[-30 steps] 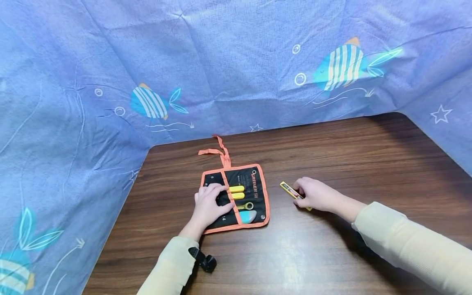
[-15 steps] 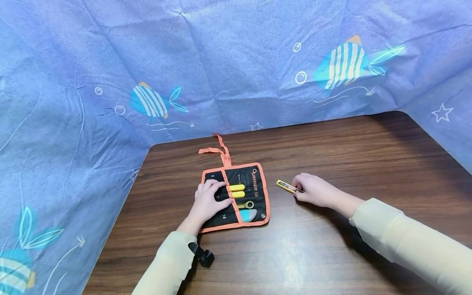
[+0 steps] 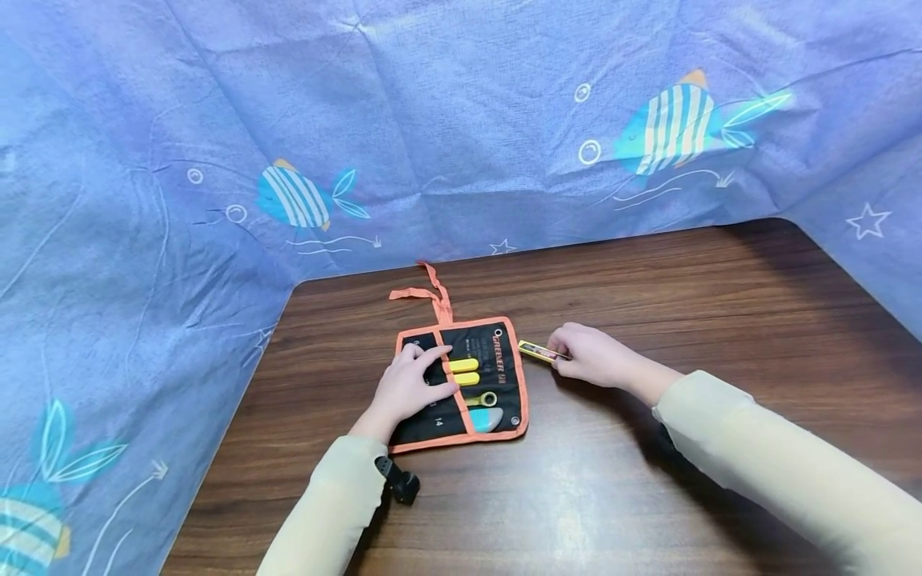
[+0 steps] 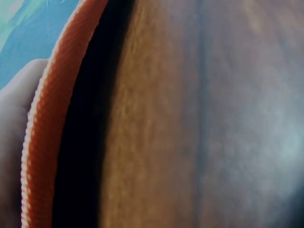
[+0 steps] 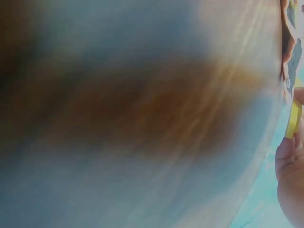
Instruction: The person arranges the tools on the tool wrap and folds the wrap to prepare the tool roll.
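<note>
- Your left hand [image 3: 412,386] lies flat on the left half of the tool roll [image 3: 461,384], fingers [image 3: 432,358] straight and spread, pinning the cloth to the tabletop [image 3: 648,496] and curling round nothing.
- Your right hand [image 3: 594,358] pinches a small yellow tool [image 3: 536,350], fingers curled round its near end. The free end points at the roll's right edge, just beside the orange border and, as far as I can tell, not quite touching it.
- The roll lies open toward the back left corner of the tabletop, its orange tie strap [image 3: 425,294] trailing toward the back edge. Two yellow handles [image 3: 463,371], a small ring-ended tool [image 3: 481,398] and a light blue piece [image 3: 487,418] already sit in it.
- My read: you're at the put-it-away step, with the yellow tool lined up at the roll but not yet in a pocket.
- I'd say the next move calls for keeping the left hand pressed down so the cloth doesn't bunch, then sliding the tool in flat across the right edge toward a free slot.
- The wrist views are no help: the left shows a blurred orange border [image 4: 47,123] over wood, the right a sliver of yellow [image 5: 294,118] by a fingertip.
</note>
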`<control>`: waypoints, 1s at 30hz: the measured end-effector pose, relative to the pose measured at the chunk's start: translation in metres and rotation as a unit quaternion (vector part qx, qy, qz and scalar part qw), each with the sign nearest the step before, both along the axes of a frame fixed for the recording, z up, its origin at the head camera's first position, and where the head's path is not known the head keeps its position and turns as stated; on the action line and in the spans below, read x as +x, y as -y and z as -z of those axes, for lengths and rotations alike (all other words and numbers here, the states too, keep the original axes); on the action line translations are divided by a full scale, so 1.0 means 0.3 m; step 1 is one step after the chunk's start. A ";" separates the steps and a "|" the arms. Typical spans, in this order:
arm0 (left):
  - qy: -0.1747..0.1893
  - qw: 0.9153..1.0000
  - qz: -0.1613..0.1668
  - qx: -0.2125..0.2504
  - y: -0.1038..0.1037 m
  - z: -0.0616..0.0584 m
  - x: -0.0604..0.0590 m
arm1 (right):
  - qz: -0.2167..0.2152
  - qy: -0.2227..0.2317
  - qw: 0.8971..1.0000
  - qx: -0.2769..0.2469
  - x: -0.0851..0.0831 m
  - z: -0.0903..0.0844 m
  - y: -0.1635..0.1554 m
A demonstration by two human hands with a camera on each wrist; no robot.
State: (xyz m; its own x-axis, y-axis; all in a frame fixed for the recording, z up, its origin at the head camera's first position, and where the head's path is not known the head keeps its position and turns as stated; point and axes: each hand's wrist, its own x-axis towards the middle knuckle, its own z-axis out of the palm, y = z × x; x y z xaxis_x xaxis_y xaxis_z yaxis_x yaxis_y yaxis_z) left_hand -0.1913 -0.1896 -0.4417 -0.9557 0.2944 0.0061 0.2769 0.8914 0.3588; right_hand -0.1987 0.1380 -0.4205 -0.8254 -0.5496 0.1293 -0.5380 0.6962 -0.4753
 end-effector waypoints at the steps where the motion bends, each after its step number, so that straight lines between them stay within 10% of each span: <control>1: 0.001 1.000 0.001 -0.007 -0.002 0.000 -0.002 | 0.000 0.004 1.000 0.002 -0.005 -0.002 0.009; 30: -0.014 1.000 -0.015 0.016 0.000 0.011 -0.002 | -0.060 0.004 0.996 0.058 -0.122 -0.028 0.290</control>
